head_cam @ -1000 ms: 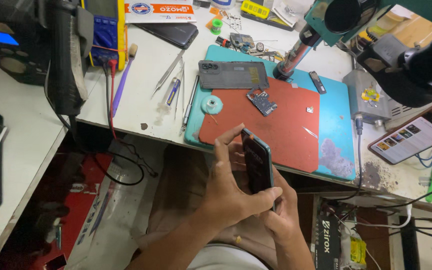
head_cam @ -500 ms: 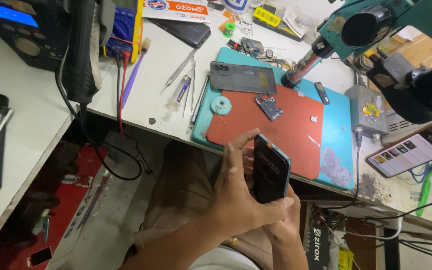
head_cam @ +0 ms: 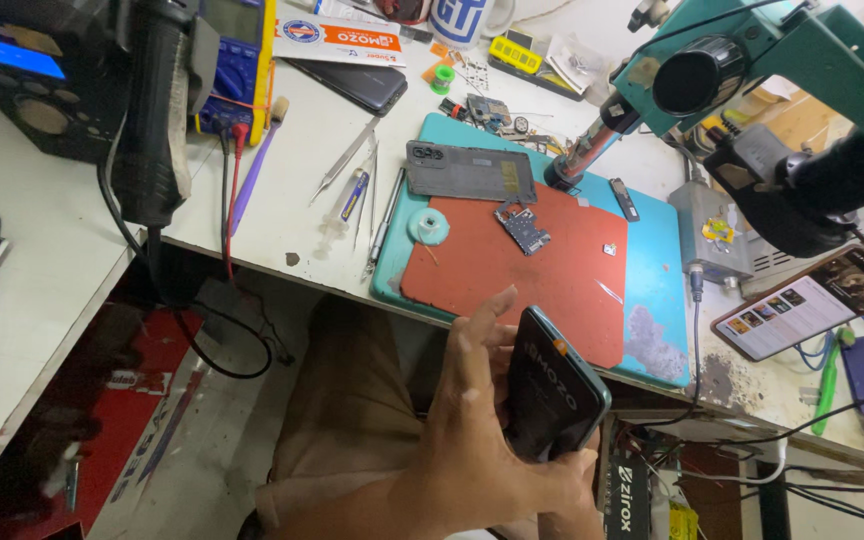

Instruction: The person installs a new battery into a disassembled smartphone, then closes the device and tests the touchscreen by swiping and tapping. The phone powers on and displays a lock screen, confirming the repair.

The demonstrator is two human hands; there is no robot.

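Head view. My left hand (head_cam: pixel 472 440) is wrapped around a dark phone (head_cam: pixel 552 398), thumb side along its lower edge, fingers (head_cam: pixel 482 330) stretched up along its left side and loosely spread. My right hand (head_cam: pixel 577 500) is mostly hidden under the phone; only its fingertips show at the phone's bottom end, so I cannot tell how far it is closed, though it seems to support the phone from below.

The phone is tilted, back toward me, held over my lap just off the near edge of the worktop (head_cam: pixel 292 200).

On the worktop, near that edge, lies a teal mat (head_cam: pixel 657 260) with a red-brown mat (head_cam: pixel 542 280) on top. A small circuit board (head_cam: pixel 523 228) sits on the red-brown mat. A grey phone back panel (head_cam: pixel 470 171) lies at the teal mat's far edge. Tweezers (head_cam: pixel 347 160) lie left of the mats. A green microscope arm (head_cam: pixel 752 60) reaches over the right side.
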